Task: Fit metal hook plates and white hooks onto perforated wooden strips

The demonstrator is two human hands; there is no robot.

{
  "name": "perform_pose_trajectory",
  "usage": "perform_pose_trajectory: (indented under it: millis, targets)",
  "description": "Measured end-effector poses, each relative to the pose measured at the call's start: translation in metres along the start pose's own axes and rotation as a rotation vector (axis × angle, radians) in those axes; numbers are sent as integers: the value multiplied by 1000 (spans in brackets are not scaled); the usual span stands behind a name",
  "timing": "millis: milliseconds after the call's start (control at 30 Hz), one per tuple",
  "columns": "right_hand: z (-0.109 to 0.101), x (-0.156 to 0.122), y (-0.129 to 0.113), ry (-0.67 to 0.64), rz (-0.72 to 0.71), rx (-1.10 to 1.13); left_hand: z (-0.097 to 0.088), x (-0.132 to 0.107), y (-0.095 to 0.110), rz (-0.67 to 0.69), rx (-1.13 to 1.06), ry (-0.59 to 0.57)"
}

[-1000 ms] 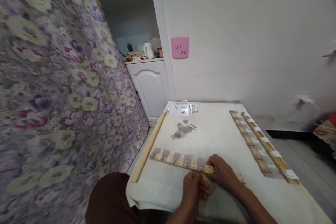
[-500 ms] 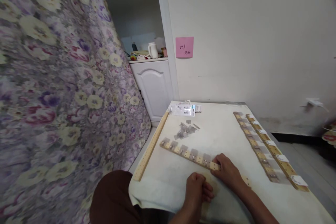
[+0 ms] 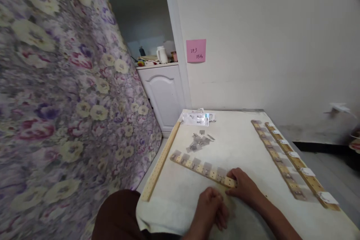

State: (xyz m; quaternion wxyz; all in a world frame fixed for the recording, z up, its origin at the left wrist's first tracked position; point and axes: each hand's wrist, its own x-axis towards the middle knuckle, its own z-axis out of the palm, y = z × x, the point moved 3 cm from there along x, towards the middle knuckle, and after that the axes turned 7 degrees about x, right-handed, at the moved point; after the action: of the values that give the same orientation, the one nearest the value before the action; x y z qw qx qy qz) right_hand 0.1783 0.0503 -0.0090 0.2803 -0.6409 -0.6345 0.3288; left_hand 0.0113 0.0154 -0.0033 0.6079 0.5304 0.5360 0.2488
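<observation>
A wooden strip with drilled holes point(image 3: 199, 168) lies slantwise across the white-covered table, and a row of clear square hooks point(image 3: 206, 170) with metal parts sits along it. At the strip's near right end, my right hand point(image 3: 244, 185) is closed around the wood, thumb on the near side. My left hand point(image 3: 209, 206) hangs just below the strip, apart from it, its fingers curled in and partly blurred. Whatever those fingers may hold is hidden. Beyond the strip is a loose pile of clear hooks point(image 3: 198, 142), with a few single pieces beside it.
A bare perforated wooden strip point(image 3: 160, 163) lies along the table's left edge. On the right are a strip with clear hooks point(image 3: 277, 159) and one with white hooks point(image 3: 302, 168). Clear packaging point(image 3: 194, 119) lies at the back. A floral curtain point(image 3: 70, 101) hangs at left.
My left hand has shifted slightly down, its fingers blurring. My right hand still grips the strip's end. The whole view has tilted a little.
</observation>
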Motion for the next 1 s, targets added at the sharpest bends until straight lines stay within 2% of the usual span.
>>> perform_pose_trajectory:
  millis: [33, 67, 100, 200, 300, 433, 567, 800, 1000]
  targets:
    - [-2, 2, 2, -5, -5, 48, -15, 3, 11, 61, 186, 75]
    - [-4, 4, 4, 4, -10, 95, -32, 7, 25, 147, 412, 204]
    - [-9, 5, 6, 25, -18, 139, -49, 13, 38, 187, 495, 287]
    - [-29, 8, 7, 137, -49, 224, -96, 39, 74, 246, 680, 444]
    - [-59, 6, 5, 285, -43, 262, -117, 68, 95, 257, 906, 511]
    - [-96, -3, 2, 448, -27, 301, -113, 101, 99, 223, 1147, 514]
    - [-115, -12, 2, 524, -11, 369, -107, 117, 93, 170, 1309, 487]
    - [-118, -15, -6, 510, -1, 387, -105, 118, 99, 162, 1407, 459]
    - [-115, -13, -14, 463, -33, 395, -103, 104, 111, 182, 1270, 499]
